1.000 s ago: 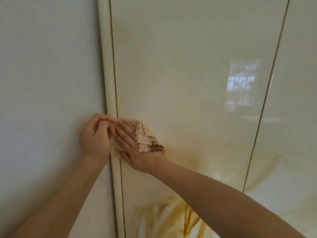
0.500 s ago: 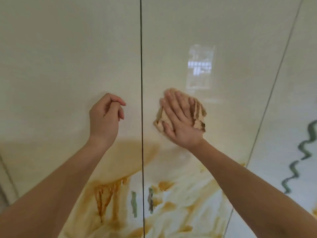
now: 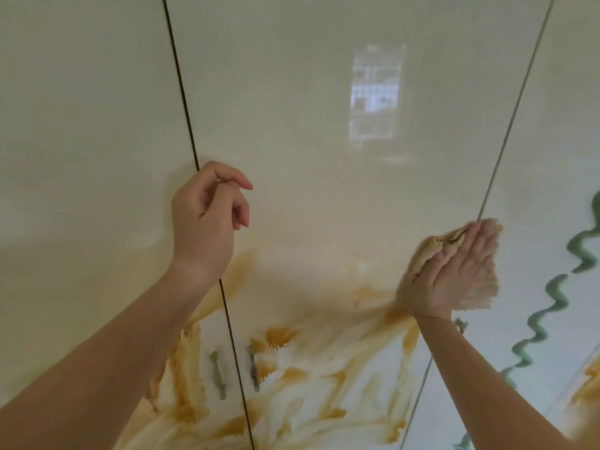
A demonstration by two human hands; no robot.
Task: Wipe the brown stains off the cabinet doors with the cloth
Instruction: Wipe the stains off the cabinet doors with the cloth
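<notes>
Your right hand (image 3: 454,274) is flattened against the glossy cabinet door (image 3: 324,157), palm pressing the cloth (image 3: 418,254) to the surface right at the seam with the neighbouring door on the right. The cloth is bunched under your fingers, with frayed edges poking out above the fingertips and below the heel of the palm. Your left hand (image 3: 207,216) grasps nothing: its fingers are loosely curled and it hovers over the other seam, though you cannot tell from this angle whether the knuckles touch the panel.

The main risk is smearing rather than lifting. The cloth already looks tan and soiled, so a loaded face dragged across the clean upper panel could leave a thin brown film behind. A pale haze already lies around your right hand. Refold to a fresher face if there is one. Crossing the seam could also push residue into the gap, where it is hard to reach.

The brown stains (image 3: 282,336) run in streaks and feathered blotches across the lower part of both doors, thickest near the bottom of the view. The green squiggle (image 3: 552,293) on the right door and the short green marks (image 3: 216,371) by the left seam are not your concern.
</notes>
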